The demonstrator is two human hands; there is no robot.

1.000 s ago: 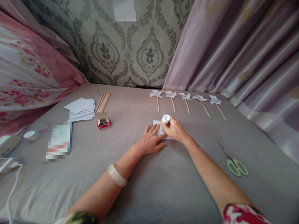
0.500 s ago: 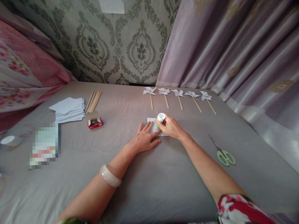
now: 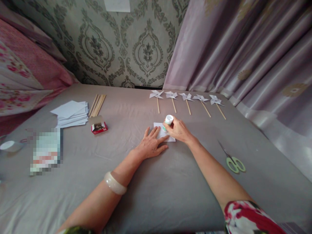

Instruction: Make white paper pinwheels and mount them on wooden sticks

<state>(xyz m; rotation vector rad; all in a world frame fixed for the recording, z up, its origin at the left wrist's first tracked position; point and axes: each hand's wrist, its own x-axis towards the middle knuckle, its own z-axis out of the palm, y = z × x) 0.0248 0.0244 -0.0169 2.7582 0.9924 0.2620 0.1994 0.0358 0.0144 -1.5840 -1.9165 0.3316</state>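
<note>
A small white paper square (image 3: 159,128) lies on the grey bedsheet (image 3: 158,195) in the middle. My left hand (image 3: 151,144) lies flat on its near left part, fingers spread. My right hand (image 3: 177,130) is closed round a glue stick (image 3: 168,121) with a white end and green label, tilted with its tip down on the paper. Beyond them, several finished white paper pinwheels on wooden sticks (image 3: 186,100) lie in a row.
At the left are a stack of white paper squares (image 3: 70,113), a bundle of wooden sticks (image 3: 97,104), a small red open box (image 3: 98,126), a tape roll (image 3: 9,146) and a blurred packet (image 3: 45,151). Green-handled scissors (image 3: 232,161) lie at the right. Curtains hang right.
The view shifted right early on, then held. My right hand moved the glue stick a little further over the paper. My left hand stayed flat on the paper.
</note>
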